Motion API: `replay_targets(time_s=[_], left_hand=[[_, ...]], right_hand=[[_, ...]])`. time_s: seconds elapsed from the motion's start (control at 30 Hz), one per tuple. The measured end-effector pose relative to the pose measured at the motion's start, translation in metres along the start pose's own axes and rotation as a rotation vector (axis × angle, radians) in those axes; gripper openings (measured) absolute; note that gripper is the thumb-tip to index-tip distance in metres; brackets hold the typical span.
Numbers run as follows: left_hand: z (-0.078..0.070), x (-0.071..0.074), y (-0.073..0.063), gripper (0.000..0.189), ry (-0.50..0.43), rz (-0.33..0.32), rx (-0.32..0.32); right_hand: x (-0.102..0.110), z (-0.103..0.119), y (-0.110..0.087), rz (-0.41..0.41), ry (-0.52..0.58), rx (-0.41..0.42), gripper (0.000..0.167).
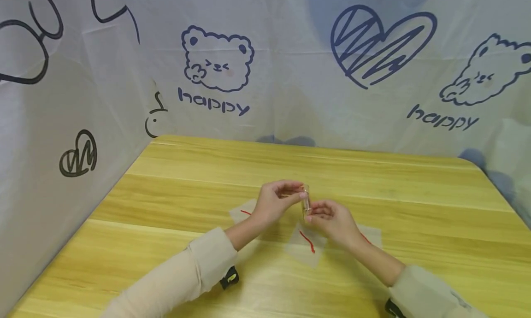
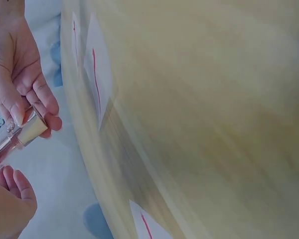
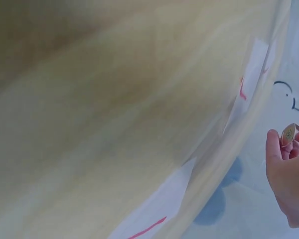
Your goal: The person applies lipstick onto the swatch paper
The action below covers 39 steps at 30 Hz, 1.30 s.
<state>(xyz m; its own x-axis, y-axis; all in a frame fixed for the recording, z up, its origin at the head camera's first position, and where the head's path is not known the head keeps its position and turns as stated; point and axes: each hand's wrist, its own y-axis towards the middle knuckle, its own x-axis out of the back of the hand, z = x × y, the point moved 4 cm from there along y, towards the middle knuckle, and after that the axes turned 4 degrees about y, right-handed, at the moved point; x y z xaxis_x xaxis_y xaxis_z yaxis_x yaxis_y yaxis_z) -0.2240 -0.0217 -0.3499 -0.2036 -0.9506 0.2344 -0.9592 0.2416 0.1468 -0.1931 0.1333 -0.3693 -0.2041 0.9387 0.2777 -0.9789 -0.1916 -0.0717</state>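
A small lipstick with a clear upper part and a gold base stands nearly upright above the table, between both hands. My left hand pinches its upper end between thumb and fingers. Lower down, the right hand grips the base. The left wrist view shows pink inside the clear part of the lipstick, with the right hand around the gold end and the left hand by the other end. A label on the underside of the lipstick faces the right wrist camera.
Paper pieces with red strokes lie on the wooden table: a left one partly behind the left hand, a middle one below the lipstick, and a right one behind the right forearm. A printed cloth hangs behind the table.
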Motion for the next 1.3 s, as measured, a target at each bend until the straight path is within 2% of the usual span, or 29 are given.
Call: replay_targets(time_s=[0.17,0.33,0.57,0.77,1.03,1.23,1.3], left_hand=[[-0.001,-0.003,0.009,0.027,0.018,-0.014,-0.065],[0.004,-0.002,0.018,0.027,0.054,-0.025,-0.077],[0.009,-0.001,0.026,0.028,0.107,-0.026,-0.090],[0.016,-0.003,0.032,0.028,0.127,-0.015,-0.069],[0.025,-0.005,0.038,0.025,0.192,0.005,-0.077],[0.026,-0.009,0.041,0.023,0.236,0.024,-0.106],[0.026,-0.010,0.041,0.023,0.237,0.033,-0.098]], right_hand=[[0.002,0.000,0.014,-0.030,-0.068,0.075,0.025],[-0.001,-0.005,0.030,-0.031,-0.112,0.120,0.022],[-0.001,-0.009,0.047,-0.063,-0.170,0.102,0.020],[-0.003,-0.015,0.057,-0.062,-0.193,0.104,0.020],[-0.006,-0.016,0.063,-0.039,-0.247,0.121,0.015],[-0.003,-0.017,0.066,-0.041,-0.309,0.142,0.013],[-0.003,-0.016,0.066,-0.044,-0.330,0.155,0.014]])
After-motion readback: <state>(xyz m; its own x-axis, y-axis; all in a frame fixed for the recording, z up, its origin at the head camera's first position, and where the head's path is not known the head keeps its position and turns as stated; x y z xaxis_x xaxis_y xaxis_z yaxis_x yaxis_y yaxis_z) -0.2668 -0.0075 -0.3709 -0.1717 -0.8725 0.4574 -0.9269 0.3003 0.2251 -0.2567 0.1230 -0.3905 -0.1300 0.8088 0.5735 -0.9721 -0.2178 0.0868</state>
